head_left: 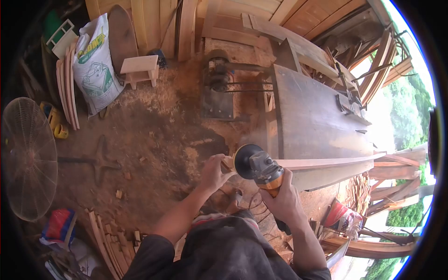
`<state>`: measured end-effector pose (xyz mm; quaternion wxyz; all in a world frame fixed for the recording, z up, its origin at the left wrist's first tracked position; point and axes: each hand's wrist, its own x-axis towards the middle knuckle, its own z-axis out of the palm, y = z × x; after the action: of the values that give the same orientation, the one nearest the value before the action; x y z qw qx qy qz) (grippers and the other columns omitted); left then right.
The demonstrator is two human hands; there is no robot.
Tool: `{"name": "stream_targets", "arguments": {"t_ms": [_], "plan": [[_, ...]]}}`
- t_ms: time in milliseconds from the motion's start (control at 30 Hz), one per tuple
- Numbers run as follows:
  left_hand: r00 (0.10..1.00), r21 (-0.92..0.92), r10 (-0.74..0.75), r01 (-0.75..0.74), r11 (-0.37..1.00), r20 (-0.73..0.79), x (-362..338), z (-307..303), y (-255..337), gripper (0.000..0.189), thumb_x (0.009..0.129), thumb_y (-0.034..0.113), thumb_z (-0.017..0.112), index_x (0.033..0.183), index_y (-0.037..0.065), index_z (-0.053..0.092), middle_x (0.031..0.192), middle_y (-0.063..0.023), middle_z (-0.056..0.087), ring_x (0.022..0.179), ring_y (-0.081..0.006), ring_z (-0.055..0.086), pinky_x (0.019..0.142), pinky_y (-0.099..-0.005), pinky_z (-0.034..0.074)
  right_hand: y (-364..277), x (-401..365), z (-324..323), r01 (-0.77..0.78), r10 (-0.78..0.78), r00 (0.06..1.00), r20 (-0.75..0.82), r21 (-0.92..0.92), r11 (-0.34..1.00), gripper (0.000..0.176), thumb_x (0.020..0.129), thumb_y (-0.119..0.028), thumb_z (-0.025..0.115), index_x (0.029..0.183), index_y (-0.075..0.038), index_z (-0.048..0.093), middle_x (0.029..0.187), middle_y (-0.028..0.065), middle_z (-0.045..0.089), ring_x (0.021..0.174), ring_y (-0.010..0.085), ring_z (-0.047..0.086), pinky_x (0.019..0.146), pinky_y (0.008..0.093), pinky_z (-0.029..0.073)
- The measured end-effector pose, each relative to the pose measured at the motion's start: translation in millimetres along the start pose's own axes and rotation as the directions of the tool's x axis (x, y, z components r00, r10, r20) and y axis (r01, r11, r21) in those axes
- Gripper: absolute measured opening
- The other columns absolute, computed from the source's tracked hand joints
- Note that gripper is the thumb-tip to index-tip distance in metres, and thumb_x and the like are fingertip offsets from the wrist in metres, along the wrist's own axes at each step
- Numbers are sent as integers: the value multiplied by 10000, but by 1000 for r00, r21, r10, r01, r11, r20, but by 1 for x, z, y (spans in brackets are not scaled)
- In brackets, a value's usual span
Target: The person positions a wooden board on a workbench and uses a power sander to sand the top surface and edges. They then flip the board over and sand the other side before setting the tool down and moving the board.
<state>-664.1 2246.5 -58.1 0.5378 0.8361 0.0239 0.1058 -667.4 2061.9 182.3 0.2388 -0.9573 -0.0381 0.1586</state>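
An angle grinder (261, 169) sits at the centre of the view, its dark disc against the near end of a long wooden strip (326, 162). The right hand (283, 201) is wrapped tight around the grinder's orange body. The left hand (213, 172) curls closed around the strip's end, just beside the disc. The strip lies along the front edge of a dark desk (312, 116). Beyond, on the sawdust-covered floor (154, 140) – a small wooden stool (140, 69), a white sack (95, 65) and a round fan guard (28, 158).
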Motion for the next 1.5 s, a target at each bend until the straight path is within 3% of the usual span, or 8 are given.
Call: {"name": "stream_targets", "arguments": {"t_ms": [300, 467, 667, 767, 900, 1033, 1167, 1500], "plan": [[998, 13, -14, 13, 1000, 63, 2, 6, -12, 531, 754, 194, 934, 1195, 111, 650, 1142, -119, 693, 1135, -336, 649, 939, -442, 551, -36, 10, 12, -21, 23, 996, 83, -29, 999, 748, 905, -286, 791, 1419, 2, 330, 990, 343, 711, 935, 557, 703, 801, 594, 568], [1000, -15, -8, 8, 1000, 17, 4, -1, 3, 568, 745, 225, 951, 1183, 83, 620, 1153, -115, 699, 1125, -346, 638, 966, -447, 537, 28, 1, -7, -41, 42, 995, -95, 12, 999, 702, 907, -240, 799, 1382, 9, 345, 998, 357, 697, 943, 578, 686, 812, 606, 544], [999, -52, 0, 3, 999, 50, 4, 2, 0, 609, 751, 221, 958, 1201, 62, 580, 1170, -130, 696, 1140, -367, 620, 1000, -460, 517, 141, -2, -59, -269, 279, 936, -214, 79, 960, 665, 929, -271, 796, 1342, 6, 354, 1105, 370, 670, 1059, 554, 677, 845, 563, 541], [999, -96, -11, 15, 995, 41, 1, 7, -9, 628, 741, 205, 965, 1215, 59, 581, 1179, -139, 685, 1141, -364, 623, 1001, -452, 514, 102, -5, -63, -383, 407, 903, -134, 176, 907, 648, 938, -283, 785, 1334, 1, 358, 1133, 377, 663, 1092, 544, 674, 873, 555, 543], [994, -209, -100, 108, 972, 47, -1, 13, -11, 639, 715, 167, 973, 1217, 52, 595, 1189, -154, 668, 1114, -358, 639, 976, -440, 514, 18, 1, -24, -185, 185, 982, 29, -12, 983, 730, 903, -327, 804, 1379, 10, 365, 1062, 360, 700, 1012, 560, 692, 842, 584, 551], [1000, -120, -24, 26, 992, 20, -2, 17, -27, 630, 691, 119, 972, 1203, 40, 614, 1174, -164, 661, 1079, -353, 681, 916, -438, 525, 0, 7, -11, -67, 64, 987, 145, 14, 998, 661, 926, -365, 761, 1322, 0, 376, 1020, 336, 711, 901, 532, 717, 784, 600, 563], [988, -203, -142, 151, 967, 58, 0, 12, -3, 630, 721, 106, 976, 1224, 32, 602, 1177, -151, 664, 1107, -297, 685, 963, -398, 540, 43, 4, -28, -98, 98, 995, 25, 8, 995, 682, 921, -379, 769, 1331, 0, 378, 1015, 337, 715, 897, 534, 719, 785, 591, 569], [999, -127, -8, 13, 992, 39, -2, 15, -5, 664, 755, 36, 952, 1281, 24, 547, 1248, -118, 563, 1136, -247, 640, 964, -380, 569, 171, -2, -95, -327, 334, 931, -148, 71, 942, 662, 894, -312, 793, 1318, -3, 389, 956, 348, 715, 927, 566, 704, 818, 597, 556]]}}
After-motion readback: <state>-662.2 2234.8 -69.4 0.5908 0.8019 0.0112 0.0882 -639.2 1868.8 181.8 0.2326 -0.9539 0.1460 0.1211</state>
